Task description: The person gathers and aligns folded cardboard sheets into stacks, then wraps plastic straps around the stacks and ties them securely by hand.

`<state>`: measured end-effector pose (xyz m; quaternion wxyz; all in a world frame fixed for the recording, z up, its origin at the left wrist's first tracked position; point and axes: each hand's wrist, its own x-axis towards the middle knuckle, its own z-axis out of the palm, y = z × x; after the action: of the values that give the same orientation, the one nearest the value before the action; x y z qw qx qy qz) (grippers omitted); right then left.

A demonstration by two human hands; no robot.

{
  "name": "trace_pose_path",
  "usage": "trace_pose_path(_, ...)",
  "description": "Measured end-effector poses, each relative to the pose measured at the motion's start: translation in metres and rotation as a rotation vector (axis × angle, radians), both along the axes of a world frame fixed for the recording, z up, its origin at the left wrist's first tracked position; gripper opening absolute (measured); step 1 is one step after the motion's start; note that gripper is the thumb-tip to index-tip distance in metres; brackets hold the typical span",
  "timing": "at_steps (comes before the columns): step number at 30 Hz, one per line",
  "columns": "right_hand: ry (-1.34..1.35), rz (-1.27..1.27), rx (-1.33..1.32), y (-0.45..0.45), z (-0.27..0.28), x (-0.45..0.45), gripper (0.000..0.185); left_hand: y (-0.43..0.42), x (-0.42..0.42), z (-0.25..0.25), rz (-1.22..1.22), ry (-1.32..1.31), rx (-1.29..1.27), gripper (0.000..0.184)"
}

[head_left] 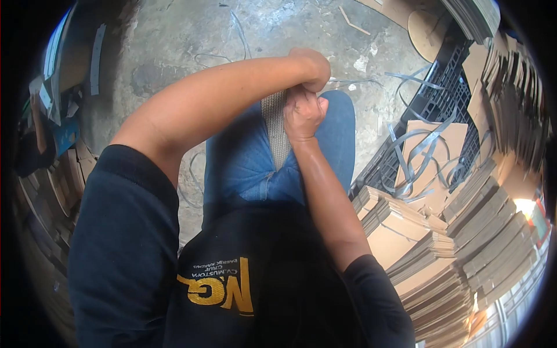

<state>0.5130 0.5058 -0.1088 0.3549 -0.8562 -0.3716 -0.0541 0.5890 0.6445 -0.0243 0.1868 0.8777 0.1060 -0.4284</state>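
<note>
A narrow grey piece with a ribbed, corrugated-looking surface [277,136] stands between the jeans-clad legs. At its far end, my left hand [311,66] is sharply bent at the wrist, its fingers turned down and hidden from view. Just below it, my right hand [304,113] is closed in a fist beside the ribbed piece, with the knuckles up. The two hands touch or nearly touch. Whatever either hand holds is hidden.
Flat grey straps [426,151] lie tangled over a cardboard sheet [435,136] and a black plastic pallet [380,168] at right. Cardboard stacks [429,290] fill the lower right. More straps lie on the concrete floor [174,35]. Another person's arm [39,124] shows at far left.
</note>
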Motion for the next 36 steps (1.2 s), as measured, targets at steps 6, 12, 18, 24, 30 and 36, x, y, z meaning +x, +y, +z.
trace_pose_path(6,0.008,-0.014,0.027,0.002,-0.001,-0.002,0.032,-0.002,0.000,0.000,-0.025,0.005,0.041,0.030)
trace_pose_path(12,0.031,-0.013,0.025,0.003,-0.002,-0.002,0.028,0.001,-0.006,-0.007,0.022,-0.046,-0.005,0.027)
trace_pose_path(18,0.240,-0.057,0.145,-0.007,0.016,-0.002,0.025,0.008,-0.016,-0.018,0.057,-0.105,-0.009,0.026)
trace_pose_path(24,1.442,-0.430,0.465,-0.015,0.025,-0.012,0.023,0.014,-0.032,-0.030,0.193,-0.182,-0.109,0.034)
trace_pose_path(30,1.567,-0.408,0.480,-0.009,0.026,-0.008,0.025,0.017,-0.041,-0.046,0.291,-0.221,-0.174,0.029)
trace_pose_path(36,1.556,-0.418,0.404,-0.001,0.029,-0.003,0.016,0.017,-0.040,-0.047,0.345,-0.162,-0.204,0.024)
